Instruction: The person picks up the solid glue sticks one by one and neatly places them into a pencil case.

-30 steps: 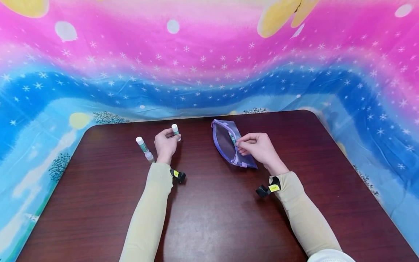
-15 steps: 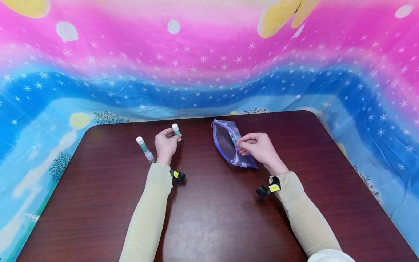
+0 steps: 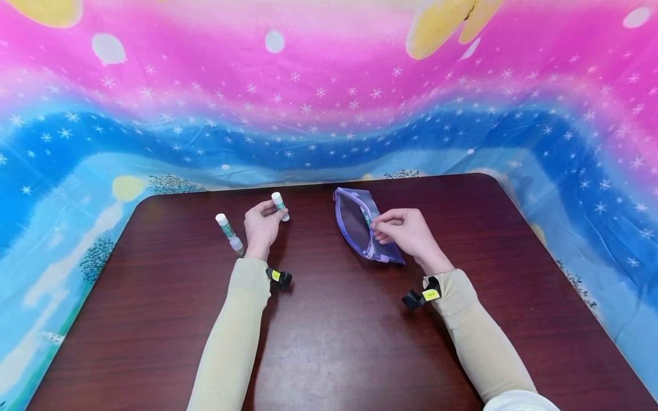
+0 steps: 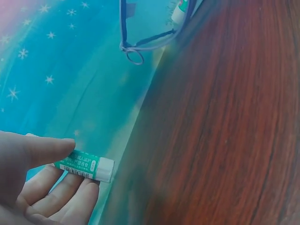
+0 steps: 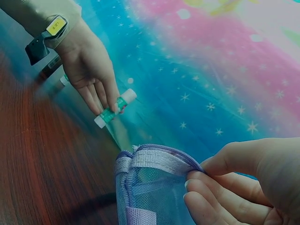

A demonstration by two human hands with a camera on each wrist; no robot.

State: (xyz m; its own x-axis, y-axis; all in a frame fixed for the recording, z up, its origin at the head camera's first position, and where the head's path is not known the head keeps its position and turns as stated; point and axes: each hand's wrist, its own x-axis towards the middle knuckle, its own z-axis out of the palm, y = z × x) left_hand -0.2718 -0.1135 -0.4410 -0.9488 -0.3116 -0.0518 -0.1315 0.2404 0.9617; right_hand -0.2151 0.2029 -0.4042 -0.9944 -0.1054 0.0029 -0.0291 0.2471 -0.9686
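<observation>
My left hand (image 3: 262,225) pinches a white-capped glue stick (image 3: 280,206) between thumb and fingers. In the left wrist view, this glue stick (image 4: 82,165) shows a green label with a barcode and a white end. To its right, a purple mesh zipper pouch (image 3: 345,228) has its mouth spread wide. My right hand (image 3: 406,231) pinches the pouch's zipper edge between thumb and index finger, as the right wrist view shows at the purple rim (image 5: 185,159). Inside the pouch lies another green-labelled glue stick (image 3: 365,217), partly hidden by the mesh and fingers.
Left of my left hand is another white-capped glue stick (image 3: 225,225), with a clear-capped small stick (image 3: 236,246) close by its lower end. The dark wooden table (image 3: 329,342) meets a colourful snowflake-printed cloth (image 3: 319,114) along its back and sides.
My left hand has edged slightly to the right with its glue stick, which leans a little more. The right hand keeps its pinch on the pouch without visible movement.
</observation>
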